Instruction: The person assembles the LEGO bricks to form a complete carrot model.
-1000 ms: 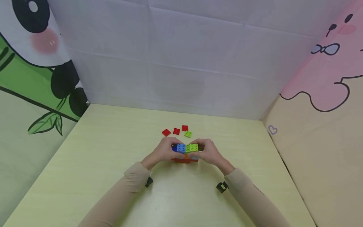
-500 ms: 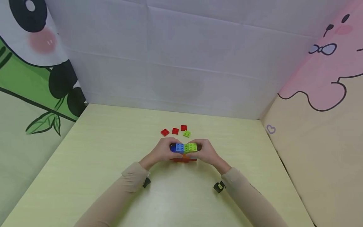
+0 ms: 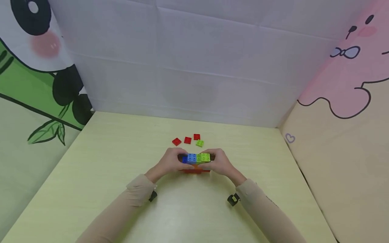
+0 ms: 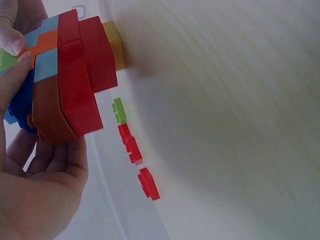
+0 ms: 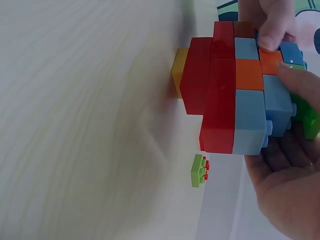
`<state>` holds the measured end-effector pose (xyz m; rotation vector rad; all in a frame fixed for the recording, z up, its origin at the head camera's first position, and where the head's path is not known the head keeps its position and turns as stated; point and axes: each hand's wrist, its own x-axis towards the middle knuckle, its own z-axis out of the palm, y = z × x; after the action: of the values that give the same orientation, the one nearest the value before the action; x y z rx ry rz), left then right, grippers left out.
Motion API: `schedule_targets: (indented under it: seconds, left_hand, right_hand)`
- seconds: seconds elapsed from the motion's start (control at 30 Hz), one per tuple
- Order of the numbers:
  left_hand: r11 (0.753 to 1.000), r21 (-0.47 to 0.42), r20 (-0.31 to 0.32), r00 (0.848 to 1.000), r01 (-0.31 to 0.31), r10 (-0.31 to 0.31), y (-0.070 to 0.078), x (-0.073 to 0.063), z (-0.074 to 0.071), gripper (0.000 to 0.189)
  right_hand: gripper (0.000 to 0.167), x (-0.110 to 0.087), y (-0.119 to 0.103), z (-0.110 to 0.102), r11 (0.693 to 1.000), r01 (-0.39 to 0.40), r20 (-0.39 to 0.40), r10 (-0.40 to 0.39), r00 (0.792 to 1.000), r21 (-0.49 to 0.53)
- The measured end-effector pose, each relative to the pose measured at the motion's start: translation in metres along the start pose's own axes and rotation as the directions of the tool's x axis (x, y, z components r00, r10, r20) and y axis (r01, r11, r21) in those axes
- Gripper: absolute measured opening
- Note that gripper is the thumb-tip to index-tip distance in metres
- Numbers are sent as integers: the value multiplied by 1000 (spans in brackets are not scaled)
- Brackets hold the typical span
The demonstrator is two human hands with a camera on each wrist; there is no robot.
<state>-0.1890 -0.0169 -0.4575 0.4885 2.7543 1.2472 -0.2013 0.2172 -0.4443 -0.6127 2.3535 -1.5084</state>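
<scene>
The brick build [image 3: 192, 158] stands upright between both hands over the middle of the desk [image 3: 194, 212], studs turned up. Its shape seems to explain the hold: light-blue bricks [image 5: 250, 120] and orange bricks [image 5: 249, 74] rest on a wide red row [image 5: 220, 105], then a shorter red layer [image 5: 196, 75], then a small yellow brick [image 4: 114, 45] lowest of all. So slim a foot probably gives little steadiness; whether it touches the desk I cannot tell.

The left hand [image 3: 169, 161] grips the end with the brown brick [image 4: 47, 107] and dark-blue brick [image 4: 22, 102]; the right hand [image 3: 221, 163] grips the end with the green brick [image 5: 311, 125]. On both, the fingers curl round the far side while the thumb lies across the near face, the thumb tips close together by the orange, likely to share the weight evenly and leave the top studs uncovered.

Just beyond the hands, three loose red bricks [image 3: 187, 140] and a lime brick [image 3: 200, 143] lie on the desk, near enough to reach yet out of the way. Beige sleeves [image 3: 141, 190] end short of the wrists, which keeps the hands free of cloth
</scene>
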Motion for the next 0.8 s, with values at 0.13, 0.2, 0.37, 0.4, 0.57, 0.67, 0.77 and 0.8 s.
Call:
schedule_targets:
  seconds: [0.13, 0.2, 0.37, 0.4, 0.57, 0.67, 0.77, 0.8]
  left_hand:
    - [1000, -5, 21, 1000, 5, -5, -2, -3, -7, 45]
    - [999, -15, 30, 999, 32, -32, -4, -5, -12, 44]
    - [996, -10, 28, 996, 91, -90, -11, -5, -29, 55]
    - [995, -7, 23, 995, 100, -100, -12, -4, -32, 59]
    - [993, 28, -28, 993, 112, -112, -22, 7, -47, 67]
    - [990, 58, -79, 989, 127, -122, -30, 15, -50, 61]
    - [984, 54, -131, 978, 172, -164, -36, 24, -48, 53]
    - [979, 48, -147, 971, 196, -187, -37, 27, -47, 51]
  right_hand:
    - [40, 3, 10, -1, 999, -25, -10, 25, 1000, -38]
    - [40, 3, 10, -2, 998, -35, -11, 34, 999, -44]
    - [40, 3, 10, -3, 998, -49, -21, 48, 999, -46]
    - [40, 3, 10, -3, 998, -52, -22, 51, 998, -45]
    - [41, 2, 9, -3, 997, -56, -19, 55, 998, -44]
    - [41, 2, 7, -2, 998, -50, -11, 50, 999, -42]
    - [41, 3, 6, -1, 998, -47, -3, 47, 999, -37]
    - [41, 3, 6, 0, 998, -46, -2, 46, 999, -38]
